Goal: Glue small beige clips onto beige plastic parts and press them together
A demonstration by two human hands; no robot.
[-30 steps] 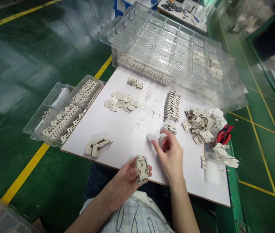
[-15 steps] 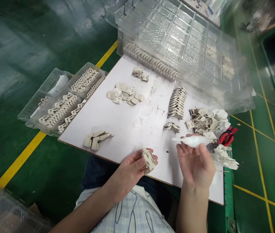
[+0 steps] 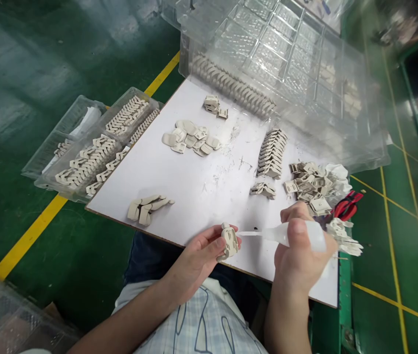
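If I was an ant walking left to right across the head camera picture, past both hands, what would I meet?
Jointed parts → small beige piece in the left hand → white bottle in the right hand → red-handled tool.

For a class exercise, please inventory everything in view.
Held part: 1, beige, lower centre
Bottle: 1, white, lower right
Tabletop: 1, white, centre
Rounded pieces: several, beige, centre left
Stacked row: 1, beige, centre right
Mixed heap: 1, beige, right
Jointed pieces: few, beige, near left
Tool: 1, red, tabletop edge
Plastic trays: several, clear, behind and left
Floor: 1, green, around
Garment: 1, pale blue, bottom
Left hand: 1, lower centre
Right hand: 1, lower right
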